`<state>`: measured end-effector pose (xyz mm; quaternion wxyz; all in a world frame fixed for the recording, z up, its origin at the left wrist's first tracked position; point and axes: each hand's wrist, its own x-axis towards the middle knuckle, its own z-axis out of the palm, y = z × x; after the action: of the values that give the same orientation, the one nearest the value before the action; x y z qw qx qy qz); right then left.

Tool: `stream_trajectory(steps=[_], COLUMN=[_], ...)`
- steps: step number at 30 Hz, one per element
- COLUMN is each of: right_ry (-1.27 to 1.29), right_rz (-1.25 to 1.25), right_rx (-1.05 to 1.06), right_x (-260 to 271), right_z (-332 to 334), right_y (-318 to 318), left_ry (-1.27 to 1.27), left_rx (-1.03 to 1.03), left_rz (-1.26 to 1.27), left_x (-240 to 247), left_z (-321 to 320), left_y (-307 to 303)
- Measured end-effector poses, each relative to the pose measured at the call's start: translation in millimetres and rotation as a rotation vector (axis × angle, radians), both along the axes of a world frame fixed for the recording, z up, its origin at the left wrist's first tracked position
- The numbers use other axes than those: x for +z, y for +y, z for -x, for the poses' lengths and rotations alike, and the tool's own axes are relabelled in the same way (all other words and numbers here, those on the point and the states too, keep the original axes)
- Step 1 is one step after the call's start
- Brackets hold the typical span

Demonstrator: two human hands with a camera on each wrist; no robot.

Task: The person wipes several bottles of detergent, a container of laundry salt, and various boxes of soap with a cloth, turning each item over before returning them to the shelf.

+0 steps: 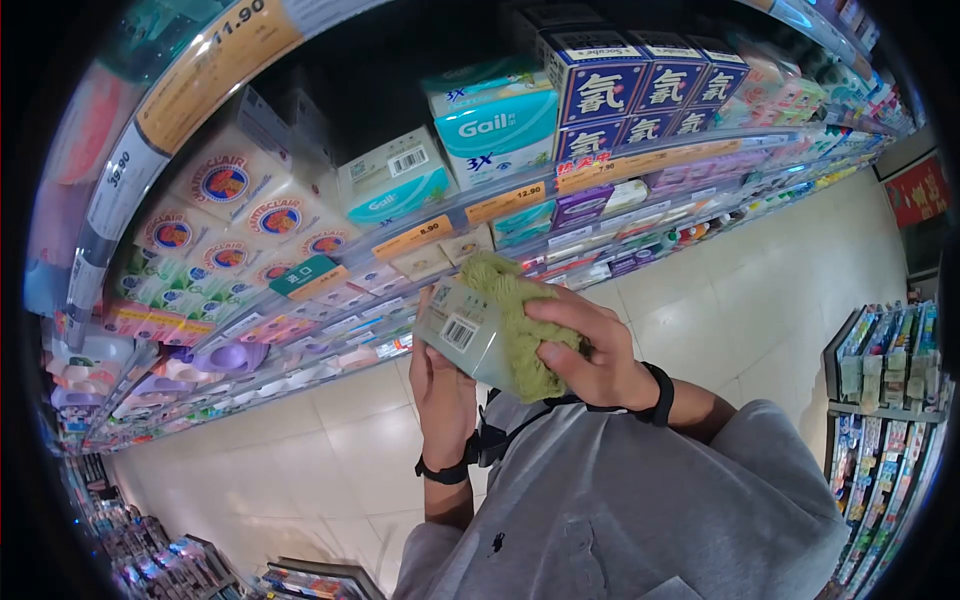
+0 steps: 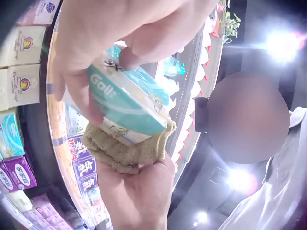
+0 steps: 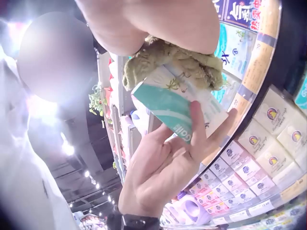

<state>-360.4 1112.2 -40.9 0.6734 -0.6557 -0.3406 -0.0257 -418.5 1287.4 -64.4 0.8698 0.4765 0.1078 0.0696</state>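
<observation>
My left hand [image 1: 440, 410] grips a teal and white boxed Gail pack [image 1: 460, 325] in front of my chest, with its barcode side up in the head view. A fuzzy green cloth [image 1: 515, 310] lies against the pack's right end. My right hand [image 1: 605, 360] holds this cloth, thumb and fingers curled on it. In the left wrist view, the pack's teal Gail face [image 2: 120, 103] shows between the left fingers, and the cloth [image 2: 124, 151] wraps its lower end. From the right wrist, the cloth [image 3: 172, 64] covers part of the white and teal pack [image 3: 175, 103].
A shelf of packaged goods curves ahead, with a Gail box [image 1: 495, 125], blue boxes [image 1: 600, 85] and Chanteclair packs [image 1: 225, 185]. Orange price tags [image 1: 415, 235] line its edge. Tiled floor [image 1: 350, 440] lies below, and a display rack [image 1: 885, 370] stands at right.
</observation>
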Motion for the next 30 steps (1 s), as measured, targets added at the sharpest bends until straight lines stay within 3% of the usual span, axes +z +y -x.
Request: stream_trajectory(steps=[2, 5, 7, 10, 12, 14, 20, 24, 26, 30], right_ry=[-0.159, -0.388, -0.489, -0.077, -0.133, -0.186, 0.037, -0.183, -0.243, -0.098], right_rz=[-0.001, 0.038, 0.007, 0.048, 0.099, 0.139, 0.036, 0.122, 0.101, 0.144], right_rx=[0.007, 0.071, 0.178, 0.28, 0.264, 0.181, 0.175, 0.221, 0.223, 0.161], right_x=[-1, -11, -18, -4, -3, -2, -7, 2, 1, 10], right_z=[-1, 0, 8, 32, 27, 16, 28, 39, 36, 8], right_y=[4, 14, 26, 41, 52, 60, 60, 46, 42, 31], left_ry=[0.058, -0.072, -0.006, 0.074, 0.082, 0.019, -0.001, 0.1, 0.015, -0.188], left_rx=[-0.057, -0.296, -0.362, -0.364, -0.276, -0.328, -0.26, -0.191, -0.287, -0.436], left_rz=[-0.063, 0.374, 0.274, 0.291, 0.227, 0.202, 0.127, 0.189, 0.232, 0.127], left_x=[1, -14, -32, -36, -27, -7, 0, -1, -8, -10], left_z=[1, 15, 28, 40, 44, 42, 38, 36, 36, 30], left_y=[5, 21, 43, 63, 64, 63, 69, 67, 63, 47])
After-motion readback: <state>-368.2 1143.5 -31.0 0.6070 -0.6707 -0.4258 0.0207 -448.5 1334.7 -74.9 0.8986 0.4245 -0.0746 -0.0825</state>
